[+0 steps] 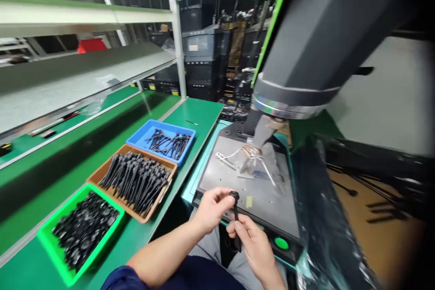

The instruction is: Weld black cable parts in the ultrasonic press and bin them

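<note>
Between my two hands, over the front edge of the machine plate, is a black rod-like part (235, 208) with a rounded head. My left hand (215, 208) pinches it near the head with thumb and fingers. Lower down, my right hand (249, 234) is closed around its shaft, and the lower end sticks out below the fingers. The grey metal plate (268, 210) of the machine lies just beyond my hands. On it are a clear plastic bag (254, 163) and a small yellow-green sticker (249, 201).
To the left stand a brown tray (171, 163) of black rods, a blue tray (149, 126) with fewer rods, and a green tray (44, 238) of small black pieces. A large dark machine head (302, 63) overhangs the plate. Black plastic sheeting (335, 231) drapes a carton at right.
</note>
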The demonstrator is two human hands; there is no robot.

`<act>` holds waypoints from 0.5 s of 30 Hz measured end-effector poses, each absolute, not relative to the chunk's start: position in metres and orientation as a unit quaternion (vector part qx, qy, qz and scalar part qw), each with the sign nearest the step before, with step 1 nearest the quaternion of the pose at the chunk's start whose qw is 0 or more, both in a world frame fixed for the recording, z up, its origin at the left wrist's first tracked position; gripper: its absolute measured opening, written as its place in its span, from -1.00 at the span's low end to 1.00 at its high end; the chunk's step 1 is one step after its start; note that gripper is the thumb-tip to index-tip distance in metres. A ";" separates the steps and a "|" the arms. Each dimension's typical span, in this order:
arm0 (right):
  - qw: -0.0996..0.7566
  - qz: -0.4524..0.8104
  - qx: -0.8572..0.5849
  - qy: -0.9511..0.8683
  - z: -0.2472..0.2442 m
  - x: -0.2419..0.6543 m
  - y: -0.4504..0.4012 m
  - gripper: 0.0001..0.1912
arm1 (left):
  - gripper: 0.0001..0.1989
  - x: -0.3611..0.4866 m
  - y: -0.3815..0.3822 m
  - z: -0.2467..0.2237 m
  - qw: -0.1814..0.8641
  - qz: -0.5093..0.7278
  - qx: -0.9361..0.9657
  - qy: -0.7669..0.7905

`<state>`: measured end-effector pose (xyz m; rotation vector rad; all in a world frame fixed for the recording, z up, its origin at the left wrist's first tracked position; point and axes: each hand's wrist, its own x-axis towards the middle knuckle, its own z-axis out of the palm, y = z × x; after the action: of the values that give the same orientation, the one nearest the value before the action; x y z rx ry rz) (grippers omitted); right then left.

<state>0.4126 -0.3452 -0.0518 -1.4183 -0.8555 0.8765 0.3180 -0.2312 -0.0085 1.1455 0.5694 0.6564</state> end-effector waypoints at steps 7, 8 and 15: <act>0.545 0.455 -0.588 -0.386 -0.071 0.398 -0.320 -0.50 | -0.68 0.268 -0.229 -0.008 0.686 0.308 0.591 0.294; 0.541 0.465 -0.589 -0.381 -0.075 0.397 -0.317 -0.47 | -0.71 0.255 -0.222 -0.002 0.642 0.327 0.621 0.310; 0.513 0.536 -0.602 -0.297 -0.100 0.402 -0.322 -0.41 | -0.72 0.121 -0.117 0.024 0.188 0.277 0.738 0.586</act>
<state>0.4020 -0.3216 -0.1004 -1.4479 -0.7140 1.2882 0.1209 -0.1171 0.0244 2.0759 1.6487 0.7804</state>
